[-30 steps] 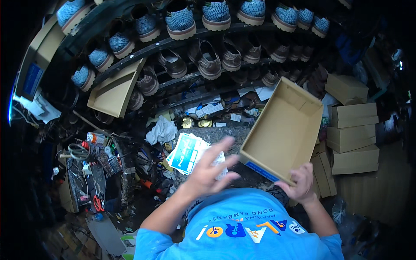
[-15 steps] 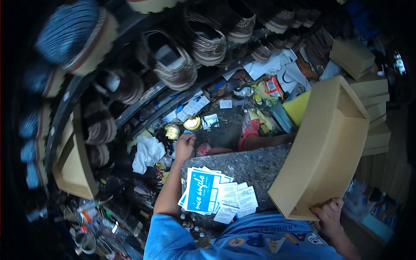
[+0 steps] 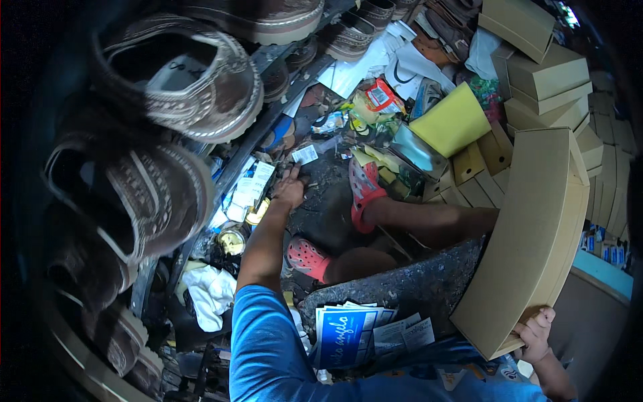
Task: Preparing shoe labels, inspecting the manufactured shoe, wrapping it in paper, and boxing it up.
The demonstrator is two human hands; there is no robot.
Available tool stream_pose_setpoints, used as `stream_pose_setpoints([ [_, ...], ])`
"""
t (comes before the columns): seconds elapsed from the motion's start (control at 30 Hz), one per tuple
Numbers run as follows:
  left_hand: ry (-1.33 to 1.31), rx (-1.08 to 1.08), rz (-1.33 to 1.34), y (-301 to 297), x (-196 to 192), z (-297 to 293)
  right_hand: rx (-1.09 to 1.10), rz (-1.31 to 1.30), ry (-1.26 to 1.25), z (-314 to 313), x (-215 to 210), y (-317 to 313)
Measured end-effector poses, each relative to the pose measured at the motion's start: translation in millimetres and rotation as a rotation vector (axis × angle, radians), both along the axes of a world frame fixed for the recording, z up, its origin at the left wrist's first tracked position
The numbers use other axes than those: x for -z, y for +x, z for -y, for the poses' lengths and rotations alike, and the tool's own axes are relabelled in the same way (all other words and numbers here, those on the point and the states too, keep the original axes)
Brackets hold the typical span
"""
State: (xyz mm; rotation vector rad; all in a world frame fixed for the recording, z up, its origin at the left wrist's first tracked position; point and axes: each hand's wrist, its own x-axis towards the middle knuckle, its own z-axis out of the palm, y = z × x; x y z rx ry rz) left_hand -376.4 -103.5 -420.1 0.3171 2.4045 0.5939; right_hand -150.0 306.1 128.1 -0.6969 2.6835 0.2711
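Note:
My left hand [image 3: 289, 189] is stretched down to the littered floor, fingers extended. Its fingertips are close to a small white printed label [image 3: 305, 155]; whether they touch it I cannot tell. My right hand [image 3: 534, 335] grips the near end of a long brown cardboard box [image 3: 526, 234], held tilted at my right side. Across my lap lies a dark, worn board [image 3: 429, 278]. On it rest a stack of blue-and-white printed cards [image 3: 343, 338] and several small white slips [image 3: 416, 333], partly in shadow.
Brown shoes [image 3: 181, 80] line the shelf on the left. Cardboard boxes [image 3: 546, 70] are piled at the far right. A yellow sheet [image 3: 450, 120], an open tin [image 3: 232, 241] and a white cloth [image 3: 209, 295] lie around. My feet wear red clogs [image 3: 365, 194].
My left hand has reached forward and down from beside the board to the label on the floor. The view has leaned forward. My right hand still holds the box, now turned more on its side.

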Motion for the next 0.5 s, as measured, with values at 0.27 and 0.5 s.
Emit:
stream_pose_setpoints([
  [0.27, -0.131, 0.061, 0.096, -35.3, 11.7, -10.8, 0.004, 0.098, 0.05, 5.2, -5.8, -6.2],
  [0.5, -0.146, 0.007, -0.08, 3.0, 27.0, -3.1, -0.085, 0.062, -0.021, 8.7, -5.0, -25.0],
])
